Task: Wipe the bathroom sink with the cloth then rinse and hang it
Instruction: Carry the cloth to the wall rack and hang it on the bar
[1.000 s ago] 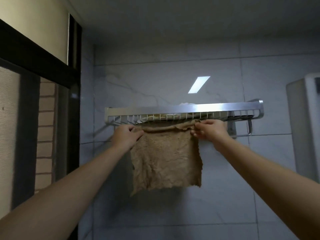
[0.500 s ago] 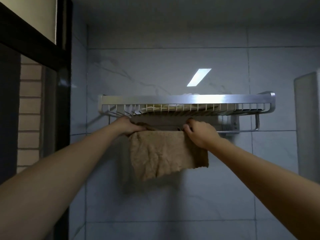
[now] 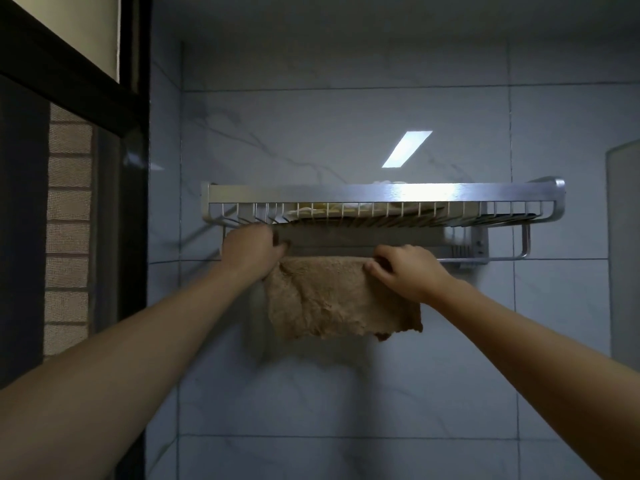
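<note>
A ragged brown cloth (image 3: 332, 303) hangs folded over the towel bar (image 3: 450, 260) beneath a metal wall rack (image 3: 381, 194). My left hand (image 3: 251, 252) grips the cloth's upper left corner at the bar. My right hand (image 3: 403, 271) pinches its upper right edge, fingers curled on the fabric. Both arms reach up from below. The cloth's back half is hidden behind the front flap. The sink is out of view.
A folded pale towel (image 3: 346, 211) lies on the rack's wire shelf. A dark window frame (image 3: 135, 168) with a brick wall behind it stands at the left. A white appliance (image 3: 623, 251) hangs on the wall at the right edge. Grey marble tiles cover the wall.
The cloth has been drawn over the bar, so its front flap hangs shorter than a second ago. Both hands have dropped from the rack's underside to the bar.
</note>
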The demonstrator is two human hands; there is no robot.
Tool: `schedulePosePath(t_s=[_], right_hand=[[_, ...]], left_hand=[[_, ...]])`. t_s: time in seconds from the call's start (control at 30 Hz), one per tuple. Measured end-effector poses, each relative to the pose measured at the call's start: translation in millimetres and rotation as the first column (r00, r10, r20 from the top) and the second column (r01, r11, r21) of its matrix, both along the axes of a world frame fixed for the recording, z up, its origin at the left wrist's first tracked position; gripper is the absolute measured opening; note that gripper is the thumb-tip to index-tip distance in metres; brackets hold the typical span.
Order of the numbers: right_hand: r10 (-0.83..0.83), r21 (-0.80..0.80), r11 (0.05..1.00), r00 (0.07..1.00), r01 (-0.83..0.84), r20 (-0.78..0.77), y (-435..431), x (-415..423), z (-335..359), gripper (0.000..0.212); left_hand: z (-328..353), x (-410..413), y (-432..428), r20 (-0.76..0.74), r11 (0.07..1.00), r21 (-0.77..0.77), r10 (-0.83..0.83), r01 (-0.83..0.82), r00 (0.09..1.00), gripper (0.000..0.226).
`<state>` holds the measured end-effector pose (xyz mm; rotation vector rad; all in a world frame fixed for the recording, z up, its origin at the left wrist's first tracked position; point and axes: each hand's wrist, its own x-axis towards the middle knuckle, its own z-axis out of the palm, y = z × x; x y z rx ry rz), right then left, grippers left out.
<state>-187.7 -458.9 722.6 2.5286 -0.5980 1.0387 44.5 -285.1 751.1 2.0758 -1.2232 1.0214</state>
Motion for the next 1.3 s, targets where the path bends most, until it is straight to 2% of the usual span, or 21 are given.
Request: schedulePosePath(t_s=[0.1, 0.17, 0.2, 0.3, 0.37, 0.47, 0.53, 0.63, 0.77, 0.87, 0.93, 1.0, 1.13, 1.3], right_hand=[[0.044, -0.052, 0.998, 0.999, -0.043, 0.014, -0.5, -1.1, -0.1, 0.025], [0.088, -0.123, 0.989, 0.996, -0.086, 0.011, 2.6, 1.5, -0.6, 0.023], [0.103, -0.124, 0.987, 0.995, -0.103, -0.003, 5.6, 3.9, -0.4, 0.022], [0.100, -0.080, 0.992, 0.994, -0.102, -0.037, 12.0, 11.8, 3.1, 0.020], [0.078, -0.044, 0.996, 0.996, -0.080, -0.043, 10.7, 14.1, 6.8, 0.022], [0.045, 0.025, 0.999, 0.996, -0.043, -0.083, 8.9, 12.1, 8.3, 0.026], [0.045, 0.012, 0.999, 0.996, -0.044, -0.083, 9.6, 10.4, 5.2, 0.027], [0.069, -0.007, 0.998, 0.996, -0.070, -0.053, 11.6, 10.7, 0.4, 0.025], [0.070, -0.006, 0.998, 0.997, -0.070, -0.036, 17.8, 19.3, 2.1, 0.024], [0.094, -0.019, 0.995, 0.995, -0.095, -0.035, 30.1, 34.4, 3.9, 0.026], [0.117, -0.034, 0.992, 0.992, -0.118, -0.049, 41.3, 48.9, 3.0, 0.028], [0.129, -0.021, 0.991, 0.990, -0.130, -0.058, 51.0, 59.9, 1.5, 0.031], [0.119, 0.012, 0.993, 0.991, -0.119, -0.060, 54.2, 54.6, 1.2, 0.035], [0.004, -0.004, 1.000, 1.000, -0.004, 0.025, 37.1, 25.0, -2.7, 0.034]], left_hand=[[-15.6, -5.5, 6.0, 0.180, 0.982, -0.057, -0.165, 0.178, 0.970, 0.030], [-29.0, -3.6, 9.6, 0.367, 0.965, 0.043, -0.255, 0.257, 0.895, 0.027], [-33.9, 0.7, 11.0, 0.407, 0.957, 0.109, -0.289, 0.268, 0.866, 0.029], [-28.2, 23.0, 20.0, 0.349, 0.943, 0.228, -0.311, 0.242, 0.884, 0.036], [-17.2, 32.1, 26.4, 0.316, 0.939, 0.317, -0.236, 0.132, 0.919, 0.052], [-2.3, 32.8, 31.2, 0.232, 0.903, 0.428, -0.085, -0.023, 0.969, 0.055], [0.8, 28.8, 31.0, 0.237, 0.916, 0.400, -0.067, -0.035, 0.969, 0.058], [-15.9, 18.0, 23.9, 0.377, 0.952, 0.303, -0.160, 0.041, 0.912, 0.049], [-34.8, 19.7, 17.8, 0.404, 0.955, 0.285, -0.192, 0.076, 0.894, 0.046], [-17.7, 38.0, 31.6, 0.377, 0.932, 0.364, -0.139, -0.009, 0.916, 0.029], [-6.9, 43.8, 41.3, 0.383, 0.889, 0.447, -0.091, -0.098, 0.919, 0.024], [-6.5, 46.0, 46.0, 0.385, 0.874, 0.472, -0.087, -0.115, 0.919, 0.025], [-26.7, 51.4, 43.4, 0.472, 0.941, 0.338, -0.147, -0.024, 0.869, 0.045], [-46.4, 29.2, 29.0, 0.449, 0.981, 0.111, -0.194, 0.161, 0.872, 0.052]])
